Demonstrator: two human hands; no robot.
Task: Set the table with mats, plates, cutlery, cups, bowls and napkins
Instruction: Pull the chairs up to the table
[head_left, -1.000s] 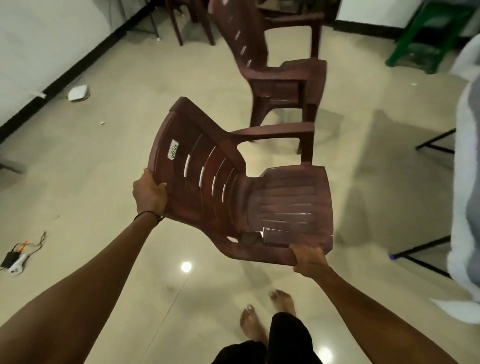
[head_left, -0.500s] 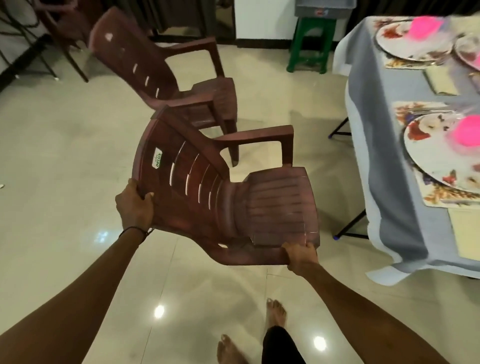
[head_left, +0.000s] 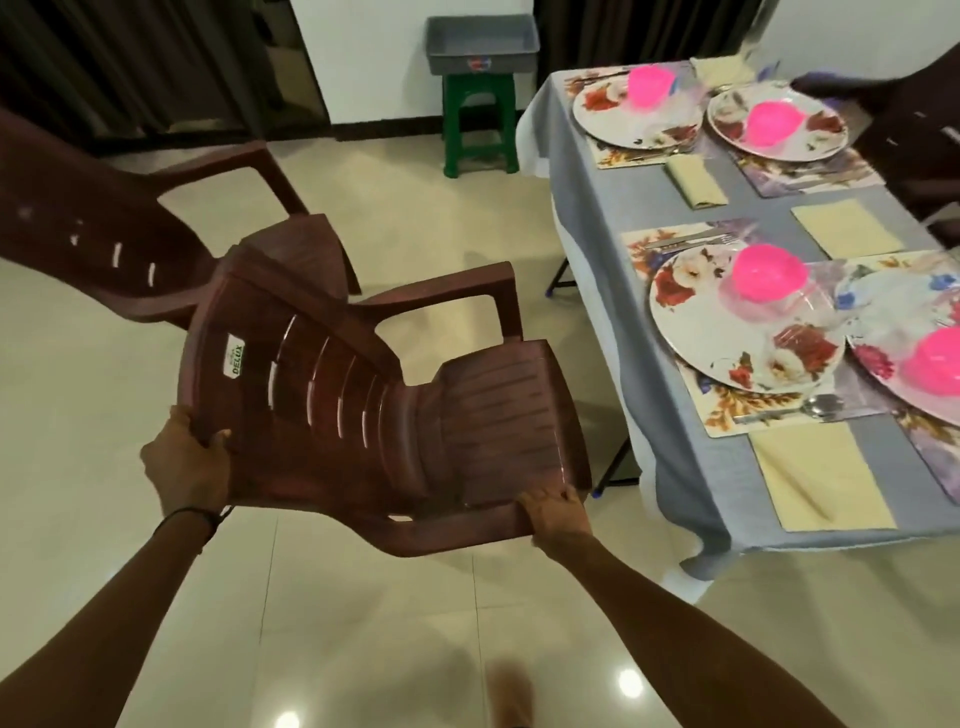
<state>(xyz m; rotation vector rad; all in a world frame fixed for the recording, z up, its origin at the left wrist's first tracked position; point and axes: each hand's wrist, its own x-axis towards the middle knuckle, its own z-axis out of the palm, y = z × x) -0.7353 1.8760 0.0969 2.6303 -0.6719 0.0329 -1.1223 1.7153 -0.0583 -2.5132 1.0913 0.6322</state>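
A brown plastic chair hangs tilted in the air in front of me. My left hand grips the top edge of its backrest. My right hand grips the front edge of its seat. To the right stands the table under a grey cloth. On it lie floral mats, floral plates with pink bowls, cutlery, a spoon and pale yellow napkins.
A second brown chair stands on the floor to the left, behind the carried one. A green stool with a grey tub stands by the far wall. A dark chair is at the table's far right. Glossy tiled floor lies below.
I have turned right while carrying the chair. The table has come further into view and closer. Both hands keep the same hold on the chair.
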